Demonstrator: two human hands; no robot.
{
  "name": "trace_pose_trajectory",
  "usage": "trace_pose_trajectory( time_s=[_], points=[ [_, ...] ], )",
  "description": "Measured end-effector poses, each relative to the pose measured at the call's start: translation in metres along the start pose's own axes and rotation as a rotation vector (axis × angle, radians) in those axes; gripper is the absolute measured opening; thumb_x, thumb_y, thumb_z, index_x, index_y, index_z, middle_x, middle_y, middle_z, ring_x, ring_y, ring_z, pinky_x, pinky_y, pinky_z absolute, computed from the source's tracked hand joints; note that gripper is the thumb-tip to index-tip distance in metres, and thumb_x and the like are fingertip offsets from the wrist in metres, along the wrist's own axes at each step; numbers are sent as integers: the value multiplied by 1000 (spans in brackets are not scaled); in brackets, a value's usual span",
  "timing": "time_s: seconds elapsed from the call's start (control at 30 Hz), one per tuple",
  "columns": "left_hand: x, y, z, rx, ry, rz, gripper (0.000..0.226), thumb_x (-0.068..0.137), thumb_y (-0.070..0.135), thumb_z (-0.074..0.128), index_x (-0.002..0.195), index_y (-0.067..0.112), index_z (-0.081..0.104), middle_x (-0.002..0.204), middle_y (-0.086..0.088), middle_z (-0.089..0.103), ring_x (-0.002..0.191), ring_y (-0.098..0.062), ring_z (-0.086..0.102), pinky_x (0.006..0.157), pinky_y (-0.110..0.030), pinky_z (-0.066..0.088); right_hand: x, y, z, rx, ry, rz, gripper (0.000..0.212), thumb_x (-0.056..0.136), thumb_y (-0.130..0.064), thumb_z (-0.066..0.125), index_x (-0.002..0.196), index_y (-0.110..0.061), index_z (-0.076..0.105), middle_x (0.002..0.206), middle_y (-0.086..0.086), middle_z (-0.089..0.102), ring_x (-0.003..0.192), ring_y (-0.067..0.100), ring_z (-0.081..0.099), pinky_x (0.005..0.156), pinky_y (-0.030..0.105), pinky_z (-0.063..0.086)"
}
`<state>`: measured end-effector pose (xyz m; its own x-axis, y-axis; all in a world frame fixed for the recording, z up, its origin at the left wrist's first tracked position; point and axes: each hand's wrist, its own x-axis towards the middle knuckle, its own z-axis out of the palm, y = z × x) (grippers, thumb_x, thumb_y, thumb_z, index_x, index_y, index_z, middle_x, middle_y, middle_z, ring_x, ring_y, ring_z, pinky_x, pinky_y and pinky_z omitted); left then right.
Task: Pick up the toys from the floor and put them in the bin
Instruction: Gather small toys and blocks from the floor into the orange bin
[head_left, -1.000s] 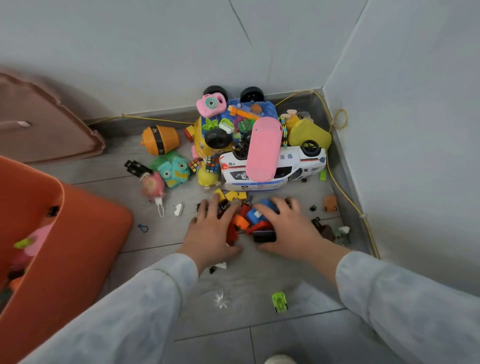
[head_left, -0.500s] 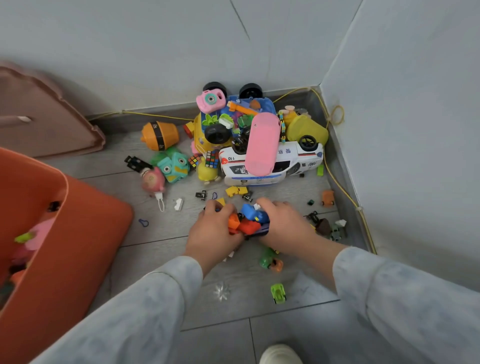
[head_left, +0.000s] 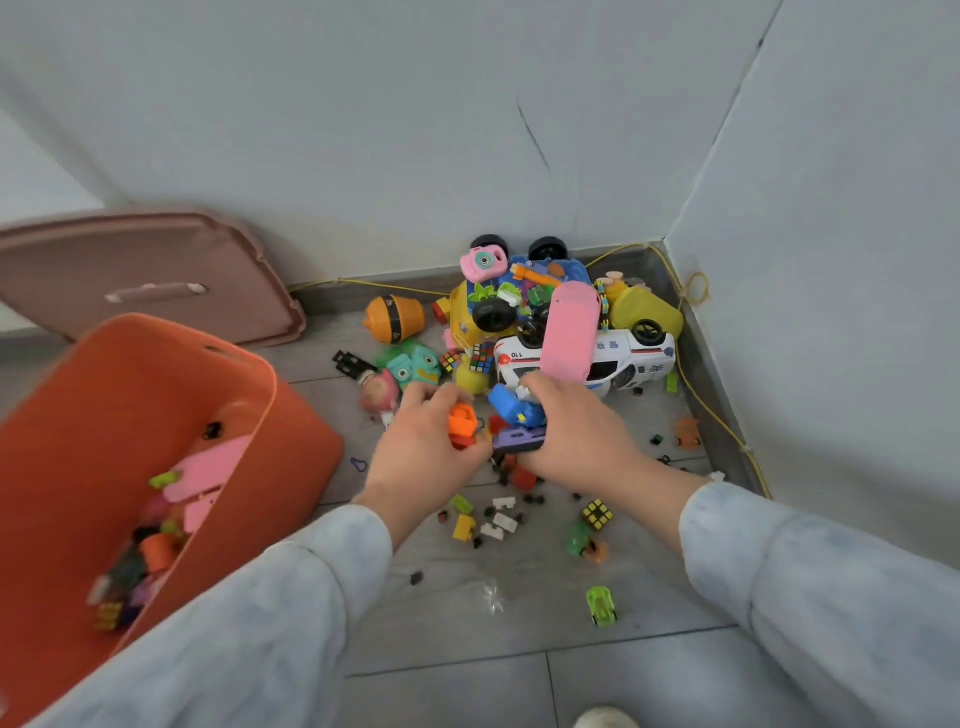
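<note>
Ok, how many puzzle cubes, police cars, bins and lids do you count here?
Puzzle cubes: 3
Police car: 1
Orange bin: 1
Lid: 1
Total: 6

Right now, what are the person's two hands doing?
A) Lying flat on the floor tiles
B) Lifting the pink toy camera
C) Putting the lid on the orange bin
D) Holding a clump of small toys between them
D: the left hand and the right hand curl in from either side around a clump of small toys, with orange, blue and purple pieces showing between them.
</note>
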<state>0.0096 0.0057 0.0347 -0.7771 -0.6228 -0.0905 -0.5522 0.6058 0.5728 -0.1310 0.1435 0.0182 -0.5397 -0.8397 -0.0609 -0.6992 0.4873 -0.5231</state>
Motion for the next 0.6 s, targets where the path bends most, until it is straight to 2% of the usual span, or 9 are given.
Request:
trace_pose_trajectory(
  time_s=[0.07, 0.2, 0.3, 0.43, 0.5, 0.6],
  points=[
    [-3, -3, -19, 1, 31, -15, 39, 75, 40, 71, 109, 33, 54, 109, 7, 40, 90, -19, 53, 78, -32, 49, 7, -16, -5, 11, 25, -35, 44, 74, -42, 68, 99, -35, 32, 85, -11, 47, 79, 19, 49, 53, 33, 36],
    [-9, -10, -63, -58, 155, -38, 33, 76, 38, 71, 105, 32, 56, 106, 6, 45, 85, -16, 53, 77, -28, 45, 24, -58, -15, 55, 73, -144, 44, 74, -44, 69, 96, -36, 32, 78, -13, 46, 73, 17, 48, 49, 31, 28],
    [-10, -18, -99, -158, 318, -52, 31, 75, 34, 72, 102, 29, 58, 101, 4, 53, 89, -12, 51, 81, -24, 40, 41, -97, -24, 116, 116, -182, 44, 73, -46, 70, 99, -36, 36, 84, -11, 54, 77, 19, 52, 53, 36, 41],
    [-15, -41, -149, -180, 472, -89, 32, 75, 29, 75, 101, 24, 56, 98, 4, 55, 89, -6, 45, 77, -16, 29, 61, -147, -26, 126, 112, -269, 52, 68, -45, 73, 108, -31, 42, 90, -9, 59, 81, 23, 55, 60, 39, 48],
    [-23, -59, -175, -166, 538, -160, 32, 76, 31, 74, 98, 29, 51, 98, 6, 53, 90, -6, 43, 77, -16, 28, 72, -175, -24, 68, 82, -332, 54, 69, -41, 72, 113, -29, 44, 93, -9, 57, 84, 23, 51, 64, 39, 48],
    [-37, -84, -199, -112, 534, -254, 38, 78, 37, 75, 103, 32, 47, 106, 7, 47, 95, -7, 42, 82, -17, 29, 87, -209, -16, 24, 44, -409, 49, 71, -38, 68, 113, -30, 45, 98, -7, 59, 86, 22, 48, 64, 35, 42]
  ],
)
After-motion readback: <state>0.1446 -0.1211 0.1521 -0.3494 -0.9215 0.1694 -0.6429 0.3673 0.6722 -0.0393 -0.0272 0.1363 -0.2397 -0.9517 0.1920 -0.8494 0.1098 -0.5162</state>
